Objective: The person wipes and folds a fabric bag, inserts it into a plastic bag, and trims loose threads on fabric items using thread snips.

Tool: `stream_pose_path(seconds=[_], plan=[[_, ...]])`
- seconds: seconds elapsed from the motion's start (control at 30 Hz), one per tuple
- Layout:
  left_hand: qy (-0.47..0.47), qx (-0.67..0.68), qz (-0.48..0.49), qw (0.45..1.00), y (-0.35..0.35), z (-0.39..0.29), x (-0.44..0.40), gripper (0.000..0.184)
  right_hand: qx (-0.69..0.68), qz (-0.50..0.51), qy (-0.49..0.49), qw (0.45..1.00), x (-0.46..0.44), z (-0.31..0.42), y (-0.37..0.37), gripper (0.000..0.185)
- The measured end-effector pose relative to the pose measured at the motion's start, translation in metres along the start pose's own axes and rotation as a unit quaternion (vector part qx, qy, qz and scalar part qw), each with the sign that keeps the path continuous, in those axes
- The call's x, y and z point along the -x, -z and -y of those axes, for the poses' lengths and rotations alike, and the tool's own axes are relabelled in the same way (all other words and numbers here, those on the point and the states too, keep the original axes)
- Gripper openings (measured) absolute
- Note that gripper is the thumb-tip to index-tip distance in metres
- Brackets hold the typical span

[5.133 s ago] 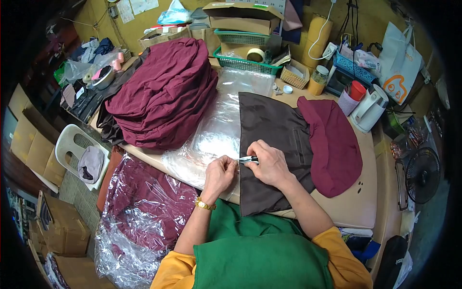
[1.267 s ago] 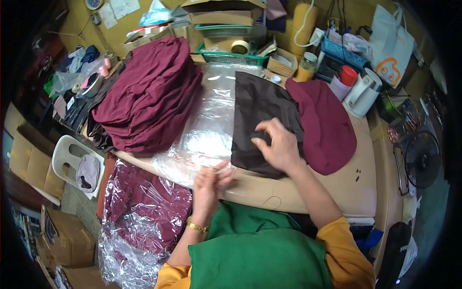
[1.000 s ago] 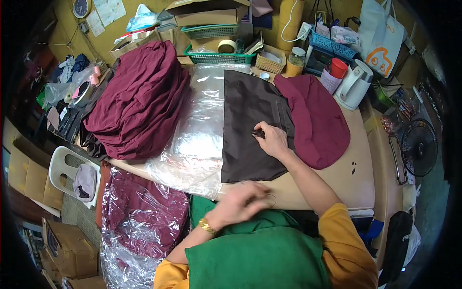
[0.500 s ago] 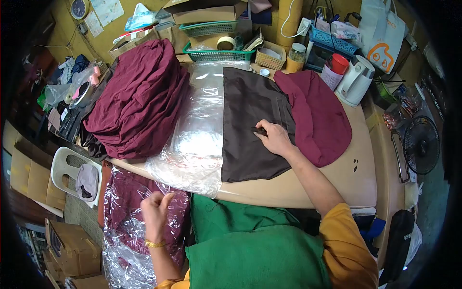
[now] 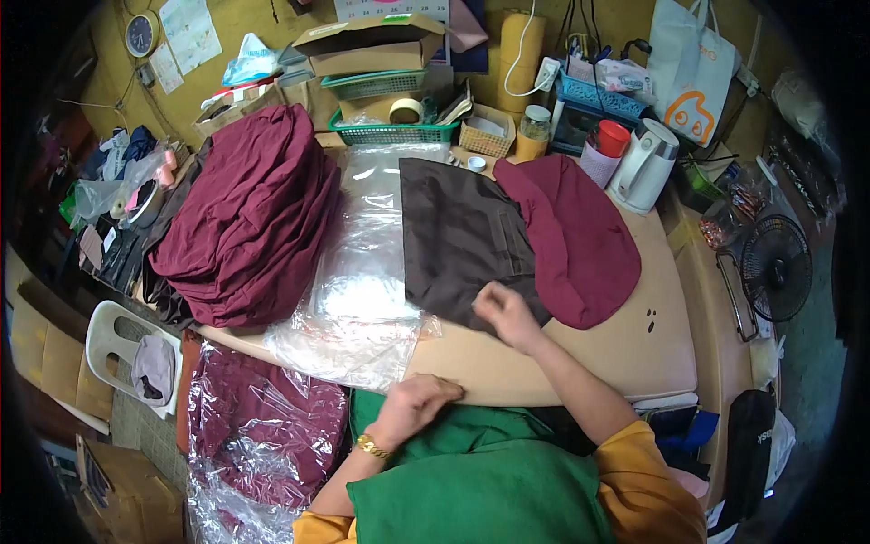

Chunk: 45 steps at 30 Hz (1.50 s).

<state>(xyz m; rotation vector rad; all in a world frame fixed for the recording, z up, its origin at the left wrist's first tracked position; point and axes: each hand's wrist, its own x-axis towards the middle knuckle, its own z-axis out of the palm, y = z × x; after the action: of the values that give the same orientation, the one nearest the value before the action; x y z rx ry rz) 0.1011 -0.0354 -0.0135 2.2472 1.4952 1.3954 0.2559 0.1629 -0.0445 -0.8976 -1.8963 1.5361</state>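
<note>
A dark brown cloth panel (image 5: 458,240) lies flat on the padded table, its lower left corner drawn up from the table's front edge. My right hand (image 5: 509,317) is closed in a pinch over the panel's lower edge; what sits between the fingertips is blurred. Low at the table's front edge, my left hand (image 5: 419,406) has its fingers curled together, and their grip is hidden. A maroon cloth (image 5: 589,245) lies bunched against the panel's right side. Clear plastic sheets (image 5: 367,245) lie on the left, beside the panel.
A tall heap of maroon cloth (image 5: 245,222) covers the table's left side. Plastic-wrapped maroon cloth (image 5: 263,426) sits below the front edge. Green baskets (image 5: 394,133), a jar (image 5: 533,134), a red cup (image 5: 613,139) and a white kettle (image 5: 644,168) stand along the back.
My left hand has come right and inward to the table edge. My right hand has moved down to the panel's lower edge, whose left corner has shifted up. The view has tilted slightly.
</note>
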Motion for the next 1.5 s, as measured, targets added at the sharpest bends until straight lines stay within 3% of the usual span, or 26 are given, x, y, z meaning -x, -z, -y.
stream_pose_path(seconds=[0.03,0.07,0.13,0.23,0.33,0.37,0.43,0.47,0.5,0.53,0.57,0.6,0.67,0.7,0.77,0.9,1.0,1.13,1.17,1.2,1.23,1.27,1.3,1.37,1.43,1.5], plan=[[0.220,0.105,0.030,0.969,0.021,-0.007,-0.001,0.006,-0.199,-0.046,-0.050,0.978,-0.001,-0.006,0.010,0.029],[0.427,0.203,0.056,0.880,0.039,-0.008,0.001,0.008,-0.392,-0.111,-0.080,0.910,-0.002,-0.011,0.020,0.034],[0.366,0.201,-0.055,0.907,0.045,0.021,0.031,0.012,-0.553,-0.113,-0.104,0.819,-0.002,-0.006,0.039,0.040],[0.357,0.245,-0.122,0.893,0.049,0.032,0.043,0.013,-0.557,-0.139,-0.094,0.813,-0.007,-0.011,0.043,0.050],[0.373,0.258,-0.122,0.883,0.033,0.011,0.021,0.004,-0.551,-0.135,-0.095,0.818,-0.012,-0.016,0.038,0.050],[0.306,0.251,-0.112,0.911,0.021,0.020,0.026,0.007,-0.551,-0.134,-0.095,0.818,-0.010,-0.010,0.032,0.050],[0.351,0.289,-0.054,0.889,0.021,0.017,0.022,0.016,-0.558,-0.115,-0.142,0.809,0.002,0.013,0.019,0.040],[0.377,0.311,-0.029,0.872,0.019,0.019,0.021,0.025,-0.435,-0.049,-0.152,0.886,0.018,0.028,0.011,0.023],[0.402,0.379,-0.076,0.830,0.021,0.014,0.011,0.037,-0.299,0.018,-0.145,0.943,0.035,0.043,0.003,0.013],[0.426,0.443,-0.121,0.779,0.022,0.008,0.003,0.049,-0.246,0.198,-0.121,0.941,0.045,0.068,-0.008,0.015],[0.406,0.500,-0.154,0.750,0.017,0.024,0.010,0.065,-0.153,0.245,0.007,0.957,0.051,0.075,-0.020,0.014],[0.432,0.596,-0.164,0.656,0.028,0.023,0.009,0.057,-0.068,0.261,0.139,0.953,0.058,0.082,-0.032,0.013],[0.437,0.533,-0.168,0.704,0.040,0.019,-0.002,0.048,0.156,0.168,0.198,0.953,0.067,0.111,-0.024,0.009],[0.437,0.533,-0.168,0.705,0.044,0.025,0.004,0.048,0.229,0.126,0.198,0.945,0.065,0.112,-0.017,0.013],[0.426,0.459,-0.123,0.770,0.055,0.041,0.023,0.039,0.388,0.037,0.167,0.906,0.063,0.109,0.003,0.026],[0.468,0.413,-0.176,0.761,0.084,0.040,0.045,0.031,0.353,-0.104,0.079,0.927,0.051,0.099,0.059,0.021],[0.492,0.364,-0.122,0.781,0.100,0.052,0.058,0.032,0.298,-0.175,0.070,0.936,0.028,0.085,0.091,0.027],[0.489,0.308,-0.040,0.815,0.097,0.043,0.031,0.036,0.294,-0.146,-0.003,0.945,-0.022,0.068,0.094,0.043],[0.477,0.395,-0.114,0.777,0.093,0.039,0.020,0.036,0.277,-0.125,-0.032,0.952,-0.038,0.057,0.087,0.047],[0.456,0.476,-0.186,0.729,0.092,0.039,0.008,0.036,0.209,-0.030,-0.043,0.976,-0.052,0.053,0.080,0.048],[0.419,0.503,-0.249,0.714,0.097,0.046,-0.008,0.035,0.155,-0.018,0.083,0.984,-0.068,0.038,0.067,0.040],[0.379,0.527,-0.310,0.695,0.107,0.057,-0.029,0.034,0.025,0.011,0.111,0.993,-0.077,0.057,0.051,0.031],[0.308,0.436,-0.349,0.770,0.132,0.057,-0.061,0.031,-0.046,0.005,0.136,0.990,-0.079,0.094,0.037,0.025],[0.074,0.370,-0.321,0.868,0.191,0.044,-0.139,0.024,-0.140,-0.081,0.212,0.964,-0.081,0.157,0.017,0.019],[-0.082,0.104,-0.374,0.918,0.234,0.039,-0.202,0.024,-0.213,-0.091,0.266,0.936,-0.072,0.202,0.014,0.015],[-0.192,0.097,-0.346,0.913,0.244,0.008,-0.237,0.031,-0.209,-0.086,0.241,0.944,-0.053,0.224,0.020,0.015]])
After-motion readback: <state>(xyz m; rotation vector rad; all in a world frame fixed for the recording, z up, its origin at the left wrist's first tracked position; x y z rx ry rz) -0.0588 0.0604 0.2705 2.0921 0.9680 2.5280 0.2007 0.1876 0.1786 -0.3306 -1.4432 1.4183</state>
